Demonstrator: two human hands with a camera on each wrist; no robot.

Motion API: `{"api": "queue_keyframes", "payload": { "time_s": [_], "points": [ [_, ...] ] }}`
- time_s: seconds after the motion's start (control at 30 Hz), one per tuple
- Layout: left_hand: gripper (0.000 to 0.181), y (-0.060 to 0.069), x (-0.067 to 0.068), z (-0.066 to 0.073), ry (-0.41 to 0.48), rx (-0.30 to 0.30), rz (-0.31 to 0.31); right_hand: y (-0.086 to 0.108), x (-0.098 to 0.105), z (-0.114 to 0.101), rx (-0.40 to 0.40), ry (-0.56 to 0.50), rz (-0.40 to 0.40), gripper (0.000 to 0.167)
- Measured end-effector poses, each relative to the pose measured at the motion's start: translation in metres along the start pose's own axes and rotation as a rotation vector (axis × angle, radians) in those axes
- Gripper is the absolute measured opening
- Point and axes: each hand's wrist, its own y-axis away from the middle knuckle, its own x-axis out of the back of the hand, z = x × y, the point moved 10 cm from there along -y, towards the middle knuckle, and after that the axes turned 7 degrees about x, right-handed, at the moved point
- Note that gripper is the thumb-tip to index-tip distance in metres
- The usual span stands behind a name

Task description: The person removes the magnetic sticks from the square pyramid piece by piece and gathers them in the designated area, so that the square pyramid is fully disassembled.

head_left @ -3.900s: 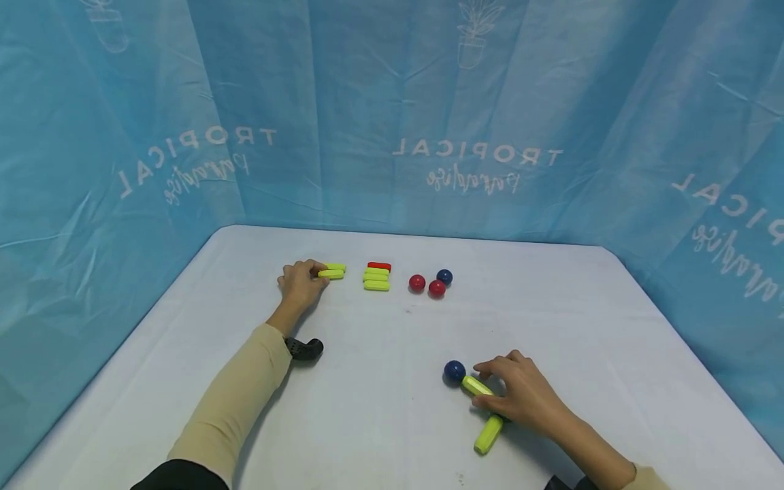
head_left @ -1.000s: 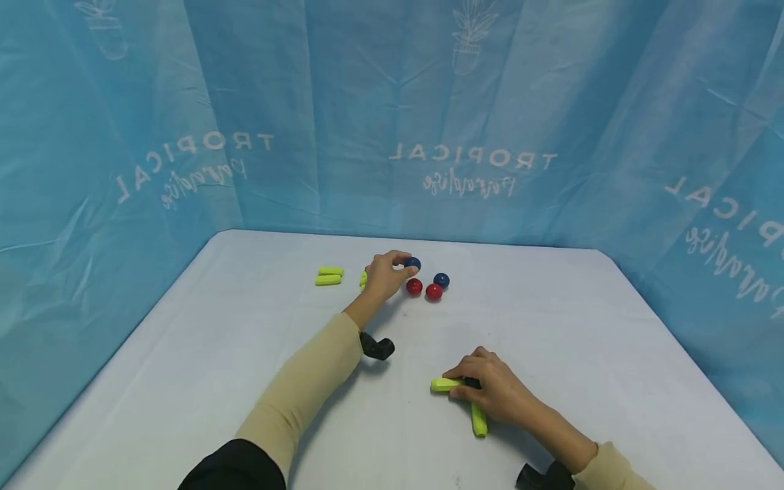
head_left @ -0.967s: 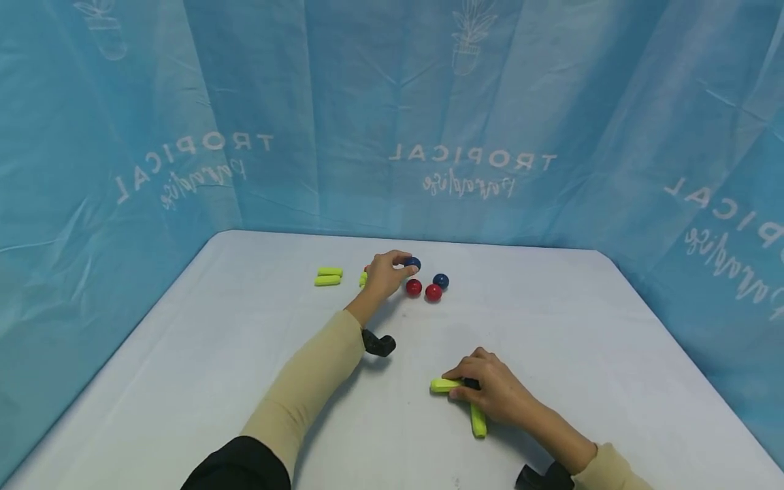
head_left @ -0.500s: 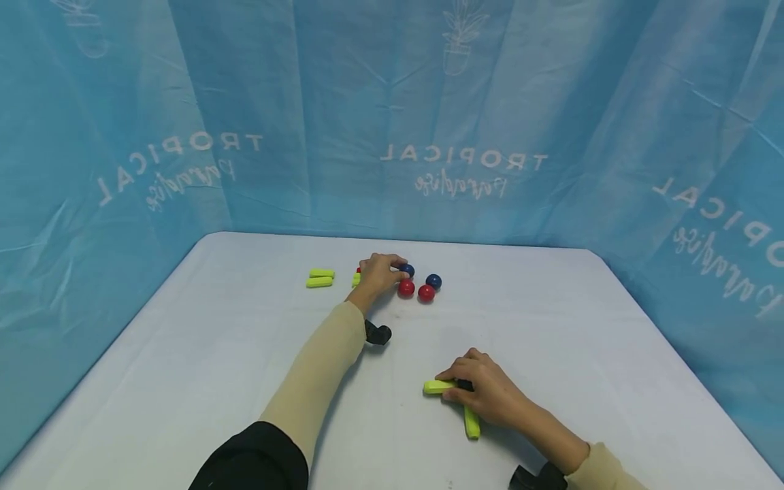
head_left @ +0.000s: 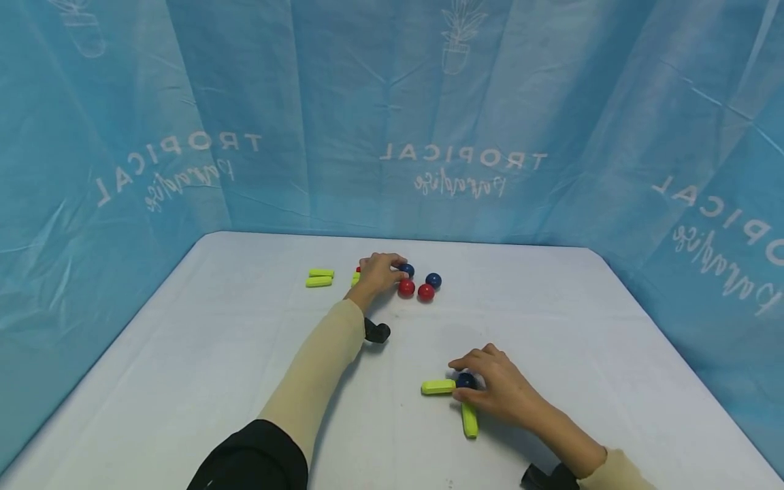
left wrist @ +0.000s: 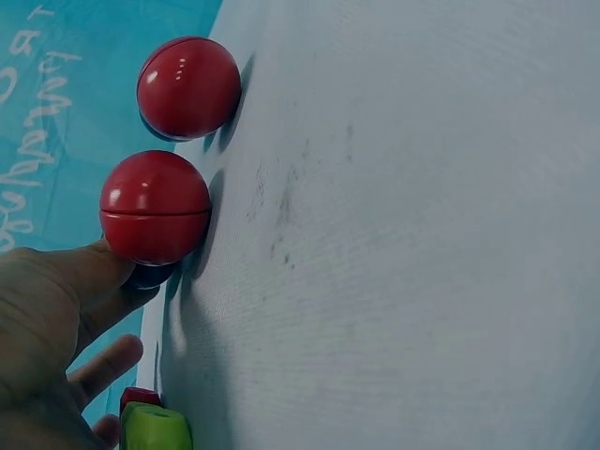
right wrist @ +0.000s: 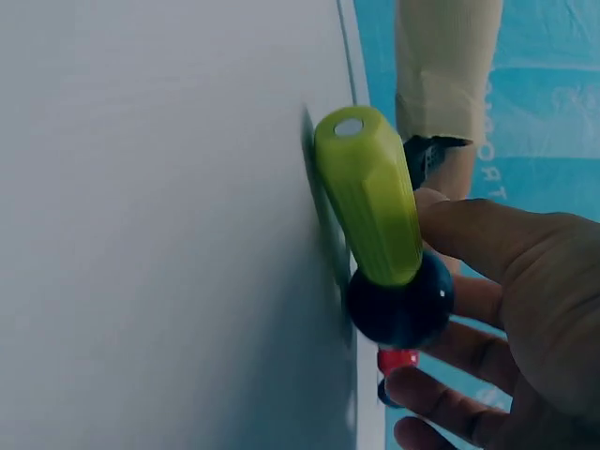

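Note:
At the back of the table in the head view, my left hand (head_left: 378, 273) pinches a blue ball (head_left: 407, 271), mostly hidden behind a red ball (left wrist: 155, 208) in the left wrist view. A second red ball (head_left: 426, 292) and another blue ball (head_left: 433, 280) lie to the right. Nearer the front, my right hand (head_left: 505, 388) is spread loosely around a blue ball (right wrist: 401, 300), index fingertip apart from it and thumb close beside it. Two yellow-green magnetic sticks meet this ball: one stick (head_left: 437, 387) points left, the other stick (head_left: 469, 421) toward the front.
Two yellow-green sticks (head_left: 319, 281) lie side by side at back left. Another yellow-green stick (left wrist: 157, 427) and a red stick (left wrist: 139, 396) are partly hidden by the left hand. A blue curtain (head_left: 343, 122) rises behind the white table (head_left: 257, 327).
My left hand went from the back-left sticks to a blue ball and set it down beside the red ones. My right hand turned the ball-and-stick piece, then loosened its fingers from it.

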Motion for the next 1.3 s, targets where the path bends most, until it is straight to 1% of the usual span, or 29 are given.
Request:
{"api": "queue_keyframes", "payload": {
  "time_s": [0.1, 0.2, 0.4, 0.5, 0.57, 0.6, 0.7, 0.77, 0.8, 0.87, 0.9, 0.97, 1.0, 1.07, 1.13, 1.23, 1.3],
  "points": [
    [0.036, 0.0, 0.001, 0.002, 0.006, -0.008, 0.005, 0.006, 0.005, 0.006, -0.045, 0.011, 0.012, 0.039],
    [0.036, -0.001, 0.0, 0.005, 0.013, -0.013, 0.001, 0.009, 0.006, 0.011, -0.072, -0.007, 0.01, 0.037],
    [0.038, -0.002, -0.007, 0.005, -0.007, -0.001, -0.047, 0.011, 0.001, 0.015, -0.099, -0.048, -0.01, 0.035],
    [0.04, -0.001, -0.006, 0.004, -0.001, -0.005, -0.054, 0.01, -0.001, 0.016, -0.102, -0.052, -0.007, 0.034],
    [0.041, 0.0, -0.002, 0.003, 0.014, -0.013, -0.037, 0.01, -0.001, 0.016, -0.105, -0.057, -0.003, 0.033],
    [0.041, 0.001, 0.002, 0.004, 0.02, -0.023, -0.018, 0.009, -0.002, 0.017, -0.107, -0.063, -0.003, 0.033],
    [0.038, 0.005, 0.019, 0.007, 0.07, -0.056, 0.078, 0.009, -0.002, 0.017, -0.115, -0.082, -0.001, 0.032],
    [0.034, 0.013, 0.03, 0.01, 0.107, -0.081, 0.142, 0.008, -0.002, 0.018, -0.121, -0.09, 0.001, 0.032],
    [0.032, 0.019, 0.034, 0.009, 0.126, -0.095, 0.168, 0.007, -0.002, 0.018, -0.122, -0.095, 0.002, 0.032],
    [0.029, 0.034, 0.039, 0.007, 0.167, -0.109, 0.184, 0.006, -0.002, 0.017, -0.12, -0.097, 0.003, 0.032],
    [0.027, 0.043, 0.039, 0.005, 0.183, -0.11, 0.183, 0.005, -0.003, 0.017, -0.122, -0.099, 0.0, 0.032],
    [0.025, 0.064, 0.036, 0.0, 0.215, -0.109, 0.156, 0.004, -0.004, 0.016, -0.12, -0.102, 0.0, 0.031],
    [0.025, 0.076, 0.032, -0.003, 0.233, -0.108, 0.131, 0.004, -0.005, 0.016, -0.119, -0.105, -0.001, 0.031],
    [0.023, 0.104, 0.021, -0.008, 0.251, -0.095, 0.062, 0.003, -0.007, 0.015, -0.121, -0.107, 0.0, 0.031],
    [0.024, 0.134, 0.008, -0.009, 0.259, -0.095, -0.029, 0.003, -0.007, 0.014, -0.131, -0.108, 0.004, 0.031],
    [0.028, 0.174, -0.013, -0.004, 0.209, -0.144, -0.159, 0.003, -0.007, 0.015, -0.163, -0.104, 0.013, 0.032],
    [0.032, 0.193, -0.023, 0.004, 0.161, -0.205, -0.203, 0.004, -0.006, 0.015, -0.185, -0.101, 0.022, 0.032]
  ]
}}
